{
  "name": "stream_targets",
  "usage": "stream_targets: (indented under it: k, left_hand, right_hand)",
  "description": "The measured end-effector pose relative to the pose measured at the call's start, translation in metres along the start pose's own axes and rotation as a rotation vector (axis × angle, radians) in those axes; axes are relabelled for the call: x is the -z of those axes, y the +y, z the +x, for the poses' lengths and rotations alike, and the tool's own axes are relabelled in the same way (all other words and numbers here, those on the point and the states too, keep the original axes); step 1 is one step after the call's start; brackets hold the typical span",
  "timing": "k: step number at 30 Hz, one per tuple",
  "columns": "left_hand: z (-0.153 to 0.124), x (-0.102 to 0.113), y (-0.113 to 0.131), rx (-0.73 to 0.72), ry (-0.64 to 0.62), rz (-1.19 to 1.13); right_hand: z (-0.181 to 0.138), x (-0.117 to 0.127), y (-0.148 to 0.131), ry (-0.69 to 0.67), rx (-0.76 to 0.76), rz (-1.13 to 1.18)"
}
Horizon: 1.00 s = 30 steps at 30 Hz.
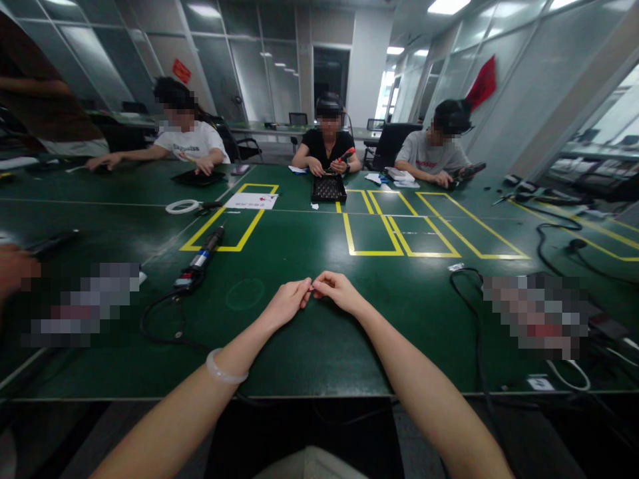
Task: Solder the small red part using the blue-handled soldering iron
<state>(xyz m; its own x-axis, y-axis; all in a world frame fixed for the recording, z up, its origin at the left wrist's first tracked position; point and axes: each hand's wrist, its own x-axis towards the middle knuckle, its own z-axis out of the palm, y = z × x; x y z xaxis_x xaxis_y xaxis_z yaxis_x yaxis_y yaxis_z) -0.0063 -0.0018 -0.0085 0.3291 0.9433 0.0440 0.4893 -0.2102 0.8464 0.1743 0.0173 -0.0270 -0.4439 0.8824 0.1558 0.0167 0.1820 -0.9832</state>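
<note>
My left hand and my right hand meet just above the green table, fingertips touching. Both are closed in a pinch. Something small and pinkish may sit between the fingertips, but it is too small to name. A pale bangle circles my left wrist. Left of my hands lies a corded screwdriver-like tool with a black and blue body, its cable curling toward me.
Yellow tape outlines mark the table ahead. A white paper sheet and a coiled white cable lie left of centre. Across the table, a person works at a black tray. Black cables run at right.
</note>
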Motion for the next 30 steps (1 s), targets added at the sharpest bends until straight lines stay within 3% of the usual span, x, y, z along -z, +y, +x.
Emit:
stream_targets:
  k: [10, 22, 30]
  left_hand:
    - [-0.0009, 0.0029, 0.0025, -0.007, 0.006, 0.019]
    - [0.0042, -0.0002, -0.0035, 0.078, 0.037, -0.163]
    - [0.0004, 0.0021, 0.0039, -0.025, 0.0, -0.133]
  right_hand:
    - [0.0001, -0.0013, -0.0021, -0.006, 0.021, 0.083]
    - [0.0015, -0.0001, -0.0015, 0.027, -0.008, 0.094]
    - [0.0009, 0.0008, -0.0041, 0.047, 0.01, 0.111]
